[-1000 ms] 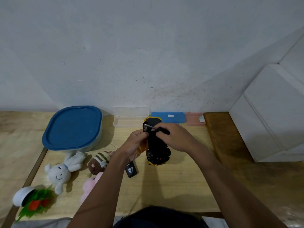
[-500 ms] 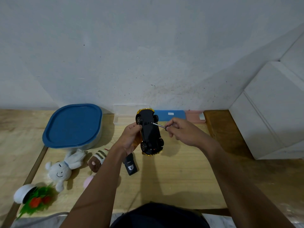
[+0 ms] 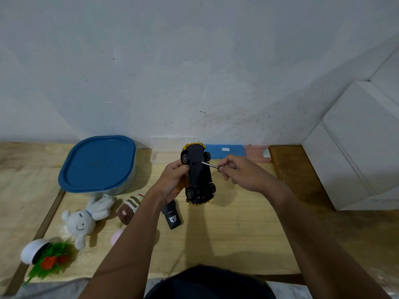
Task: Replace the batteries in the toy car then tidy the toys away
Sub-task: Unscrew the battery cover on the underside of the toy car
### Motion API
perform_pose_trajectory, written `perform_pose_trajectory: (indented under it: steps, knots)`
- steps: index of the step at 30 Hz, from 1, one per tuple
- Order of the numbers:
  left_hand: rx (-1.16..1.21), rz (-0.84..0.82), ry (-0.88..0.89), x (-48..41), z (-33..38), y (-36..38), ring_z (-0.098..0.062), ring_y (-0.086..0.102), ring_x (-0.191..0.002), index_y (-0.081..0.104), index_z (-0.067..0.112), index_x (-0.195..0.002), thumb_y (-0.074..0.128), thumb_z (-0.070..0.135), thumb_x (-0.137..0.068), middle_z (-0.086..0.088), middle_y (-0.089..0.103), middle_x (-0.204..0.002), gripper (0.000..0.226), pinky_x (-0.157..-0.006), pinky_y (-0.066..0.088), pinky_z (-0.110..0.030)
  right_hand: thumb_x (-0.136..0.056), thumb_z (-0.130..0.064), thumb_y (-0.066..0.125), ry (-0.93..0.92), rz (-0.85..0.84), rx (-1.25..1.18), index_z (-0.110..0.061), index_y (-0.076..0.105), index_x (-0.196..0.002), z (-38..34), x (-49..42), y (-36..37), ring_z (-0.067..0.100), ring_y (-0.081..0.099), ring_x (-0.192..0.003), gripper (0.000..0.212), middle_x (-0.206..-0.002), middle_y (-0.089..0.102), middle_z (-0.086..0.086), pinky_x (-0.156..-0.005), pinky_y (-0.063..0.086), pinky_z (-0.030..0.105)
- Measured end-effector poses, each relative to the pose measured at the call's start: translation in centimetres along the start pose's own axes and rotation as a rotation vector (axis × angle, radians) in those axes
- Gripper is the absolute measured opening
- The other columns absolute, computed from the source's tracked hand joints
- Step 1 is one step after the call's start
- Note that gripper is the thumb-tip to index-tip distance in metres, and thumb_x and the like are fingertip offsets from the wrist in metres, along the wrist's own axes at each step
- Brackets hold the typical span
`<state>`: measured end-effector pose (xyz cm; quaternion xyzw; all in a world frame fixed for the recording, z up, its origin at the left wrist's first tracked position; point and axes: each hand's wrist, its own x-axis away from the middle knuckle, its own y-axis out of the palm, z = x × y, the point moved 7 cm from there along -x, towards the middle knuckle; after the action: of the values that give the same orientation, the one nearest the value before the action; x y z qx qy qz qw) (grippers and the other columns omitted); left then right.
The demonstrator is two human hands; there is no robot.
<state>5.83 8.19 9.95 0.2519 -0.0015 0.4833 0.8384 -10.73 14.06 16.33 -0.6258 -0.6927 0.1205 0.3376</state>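
A yellow toy car [image 3: 198, 175] is held upside down above the wooden board, its black underside facing me. My left hand [image 3: 172, 182] grips the car along its left side. My right hand [image 3: 239, 171] pinches a small screwdriver [image 3: 210, 165], whose metal tip touches the underside near the far wheels. A black remote control [image 3: 172, 216] lies on the board just below my left wrist. A white plush rabbit [image 3: 86, 219], a brown plush toy [image 3: 128, 208] and a pink plush [image 3: 116, 237], partly hidden by my left forearm, lie at the left.
A container with a blue lid [image 3: 98, 164] stands at the back left. A clear plastic box [image 3: 167, 155], a blue case [image 3: 226, 150] and a pink case [image 3: 257, 153] line the wall. A white pot with fake greenery [image 3: 43, 255] lies tipped over at the near left. White cabinets [image 3: 356, 147] stand at the right.
My right hand moved off the top of the car out to its right side, and the screwdriver tip now meets the underside. The car tilted slightly in my left hand.
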Motion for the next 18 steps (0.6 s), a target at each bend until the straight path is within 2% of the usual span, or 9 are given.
perform_pose_trajectory:
  steps: [6,9,13,15,18]
  knots:
    - [-0.086,0.004,0.034,-0.1,0.3,-0.2,-0.022,0.068,-0.086,0.066,0.002,-0.108,0.05,-0.006,-0.092,-0.01,0.07,-0.09,0.023,-0.073,0.056,-0.033,-0.096,-0.033,0.054,0.076,-0.013,0.059,-0.025,0.066,-0.102,-1.0,-0.1,-1.0,0.008,0.051,-0.061,0.015,-0.081,0.071,-0.005,-0.053,0.039,0.023]
    - [-0.138,0.001,0.052,0.0,0.4,-0.2,-0.022,0.068,-0.083,0.064,-0.003,-0.11,0.057,0.001,-0.084,-0.012,0.068,-0.09,0.028,-0.07,0.056,-0.031,-0.096,-0.034,0.056,0.069,-0.022,0.138,-0.029,0.067,-0.105,-1.8,-0.1,-1.4,0.003,0.057,-0.07,0.015,-0.079,0.071,-0.011,-0.06,0.038,0.022]
    - [-0.198,0.014,0.067,-0.2,0.4,-0.3,-0.024,0.068,-0.082,0.063,-0.007,-0.113,0.053,-0.007,-0.091,-0.014,0.068,-0.091,0.025,-0.067,0.054,-0.028,-0.093,-0.037,0.06,0.044,0.071,0.326,-0.025,0.07,-0.11,-2.3,-0.4,-1.7,0.008,0.065,-0.088,0.023,-0.092,0.072,-0.01,-0.084,0.053,0.035]
    - [-0.192,0.01,0.065,-0.2,0.5,-0.3,-0.024,0.069,-0.085,0.062,-0.007,-0.115,0.052,-0.006,-0.092,-0.014,0.069,-0.092,0.026,-0.068,0.055,-0.028,-0.091,-0.039,0.062,0.005,0.187,0.469,-0.027,0.07,-0.11,-3.0,-0.1,-1.8,0.011,0.064,-0.09,0.024,-0.101,0.071,-0.007,-0.082,0.054,0.033]
    - [-0.171,0.009,0.047,-0.2,0.4,-0.4,-0.026,0.068,-0.089,0.061,-0.008,-0.117,0.05,-0.005,-0.092,-0.015,0.068,-0.096,0.027,-0.071,0.055,-0.03,-0.092,-0.034,0.062,-0.108,0.303,0.606,-0.027,0.07,-0.111,-4.5,0.7,-1.4,0.014,0.064,-0.091,0.022,-0.103,0.072,-0.006,-0.075,0.049,0.028]
